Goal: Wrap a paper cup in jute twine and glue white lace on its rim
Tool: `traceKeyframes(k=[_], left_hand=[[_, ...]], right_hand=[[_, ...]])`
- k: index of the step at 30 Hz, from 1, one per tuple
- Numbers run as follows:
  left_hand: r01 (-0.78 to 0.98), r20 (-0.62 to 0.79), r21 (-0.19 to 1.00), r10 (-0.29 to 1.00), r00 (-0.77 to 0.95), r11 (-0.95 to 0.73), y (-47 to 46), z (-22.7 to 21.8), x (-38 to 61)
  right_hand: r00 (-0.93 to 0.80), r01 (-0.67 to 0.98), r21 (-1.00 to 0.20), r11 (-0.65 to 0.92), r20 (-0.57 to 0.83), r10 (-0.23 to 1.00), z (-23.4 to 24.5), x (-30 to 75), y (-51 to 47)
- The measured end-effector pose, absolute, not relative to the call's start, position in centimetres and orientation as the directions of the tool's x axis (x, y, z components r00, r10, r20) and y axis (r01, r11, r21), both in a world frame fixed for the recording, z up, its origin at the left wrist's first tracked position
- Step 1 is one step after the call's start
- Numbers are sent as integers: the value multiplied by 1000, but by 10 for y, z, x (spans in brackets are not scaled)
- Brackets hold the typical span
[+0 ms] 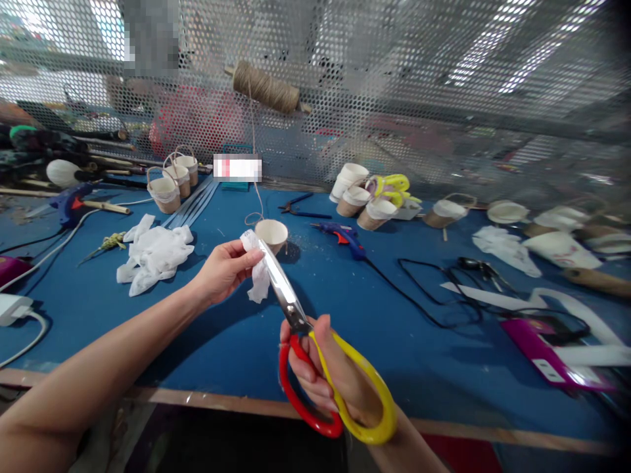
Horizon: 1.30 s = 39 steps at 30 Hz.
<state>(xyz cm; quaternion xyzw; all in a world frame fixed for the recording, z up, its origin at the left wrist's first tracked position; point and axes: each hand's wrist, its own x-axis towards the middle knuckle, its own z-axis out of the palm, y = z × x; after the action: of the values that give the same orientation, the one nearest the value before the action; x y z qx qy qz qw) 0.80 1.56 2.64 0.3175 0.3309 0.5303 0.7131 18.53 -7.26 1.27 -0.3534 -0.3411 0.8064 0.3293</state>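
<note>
- Large scissors are reaching in nearest the viewer, their red and yellow handles flaring around the right hand, which is clamping on them with thumb and fingers.
- Ahead of that hand and to its left, the left hand is pinching a thin white piece between thumb and fingers, and a crumpled end is dangling below the fingertips.
- The blades are lying almost together, tips at the white piece, very near the left thumb; whether any of it is sitting between them, I cannot tell.
- The step seems to be trimming, so the left hand would do best to be keeping the piece taut, since limp material is likely to be folding between the blades.
- Before squeezing, the left thumb should be staying back from the cutting line, while the right hand is steering with the blades' deeper part.
- A small cup is standing just beyond the left fingertips, with twine beside it; both deserve a wide berth from the tips.
- White scraps are lying left of the left hand, and a blue glue gun is resting beyond the right.
</note>
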Motion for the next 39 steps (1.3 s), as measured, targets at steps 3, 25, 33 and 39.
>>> traceKeyframes(k=[3,25,33,39], left_hand=[[-543,-140,806,967,211,235,15,27,8],[-525,-108,811,948,298,257,16,24,6],[-524,-68,831,968,243,189,15,26,7],[-492,-66,856,976,205,161,17,21,5]], right_hand=[[-536,-288,-795,-533,-328,778,14,184,-73],[-477,-266,-828,-494,-332,814,12,184,-75],[-461,-170,-900,-402,-288,839,13,185,-79],[-487,-153,-923,-354,-241,840,5,192,-78]])
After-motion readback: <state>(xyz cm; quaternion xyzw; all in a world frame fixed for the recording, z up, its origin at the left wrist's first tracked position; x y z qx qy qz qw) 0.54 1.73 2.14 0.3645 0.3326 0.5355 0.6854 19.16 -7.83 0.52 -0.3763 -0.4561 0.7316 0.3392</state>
